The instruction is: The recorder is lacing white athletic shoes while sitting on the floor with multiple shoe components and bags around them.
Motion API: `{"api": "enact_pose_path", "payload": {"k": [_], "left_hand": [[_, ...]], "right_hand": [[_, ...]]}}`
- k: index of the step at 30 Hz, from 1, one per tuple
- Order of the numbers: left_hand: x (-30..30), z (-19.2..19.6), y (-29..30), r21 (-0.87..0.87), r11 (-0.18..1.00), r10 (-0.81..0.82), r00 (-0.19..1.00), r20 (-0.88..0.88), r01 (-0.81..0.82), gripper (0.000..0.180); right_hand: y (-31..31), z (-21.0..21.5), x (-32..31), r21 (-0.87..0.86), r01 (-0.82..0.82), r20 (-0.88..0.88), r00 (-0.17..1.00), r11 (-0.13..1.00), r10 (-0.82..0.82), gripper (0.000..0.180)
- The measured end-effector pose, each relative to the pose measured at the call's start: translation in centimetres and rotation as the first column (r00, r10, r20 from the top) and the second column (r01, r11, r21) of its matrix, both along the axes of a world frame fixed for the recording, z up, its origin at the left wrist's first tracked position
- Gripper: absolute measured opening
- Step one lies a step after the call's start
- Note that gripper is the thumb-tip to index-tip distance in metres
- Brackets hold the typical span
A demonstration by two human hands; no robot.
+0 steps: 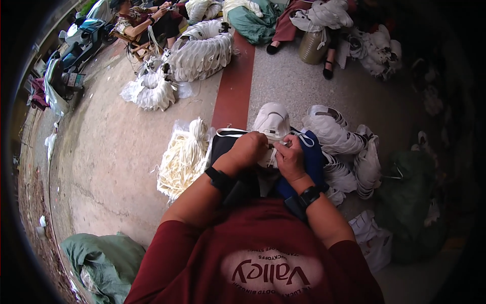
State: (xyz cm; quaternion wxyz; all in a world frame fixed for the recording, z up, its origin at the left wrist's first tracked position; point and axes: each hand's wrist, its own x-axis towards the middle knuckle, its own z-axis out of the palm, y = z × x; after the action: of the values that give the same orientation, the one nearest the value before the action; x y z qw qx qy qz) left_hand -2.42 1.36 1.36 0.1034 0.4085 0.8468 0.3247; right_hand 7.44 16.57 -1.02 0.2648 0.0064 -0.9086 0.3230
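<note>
In front of my body, a white shoe upper (272, 119) rests over my lap with its rounded end pointing away. My left hand (249, 149) is closed at its near edge, on a white shoelace (230, 133) that loops out beside the knuckles. My right hand (290, 158) pinches the upper with thumb and forefinger, close to the left fingertips. Another loop of lace (305, 137) shows beyond the right hand. The fingers hide the exact spot they grip. Dark blue cloth (315, 158) lies under the upper.
A heap of cream laces (182, 164) lies at my left. Strung bundles of white uppers (331, 129) stand at my right, with more bundles (200, 57) farther off. Green sacks (104, 258) sit near me. Two seated people (134, 25) and parked scooters (83, 43) are beyond.
</note>
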Motion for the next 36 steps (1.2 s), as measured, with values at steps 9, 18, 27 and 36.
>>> {"api": "enact_pose_path", "payload": {"k": [9,18,27,36], "left_hand": [[-0.2,0.3,-0.5,0.08,0.997,-0.038,0.975,0.219,0.021,0.019],[1.1,-0.6,0.1,0.163,0.973,0.139,0.979,0.15,-0.163,0.016],[-0.1,-4.0,-15.7,0.405,0.484,0.397,0.607,0.688,-0.776,0.009],[-1.0,-12.1,-27.6,0.099,0.435,0.851,0.445,0.28,-0.895,0.01]], "right_hand": [[0.0,-0.1,0.0,-0.034,-0.003,0.036,0.999,0.999,0.004,0.026],[0.1,-0.3,-0.1,-0.048,0.026,0.007,1.0,0.999,-0.025,0.023],[12.3,-1.5,8.1,-0.808,0.389,0.061,0.803,0.443,-0.593,0.018],[23.4,-8.8,16.0,-0.057,0.503,0.228,0.847,0.862,-0.479,0.014]]}}
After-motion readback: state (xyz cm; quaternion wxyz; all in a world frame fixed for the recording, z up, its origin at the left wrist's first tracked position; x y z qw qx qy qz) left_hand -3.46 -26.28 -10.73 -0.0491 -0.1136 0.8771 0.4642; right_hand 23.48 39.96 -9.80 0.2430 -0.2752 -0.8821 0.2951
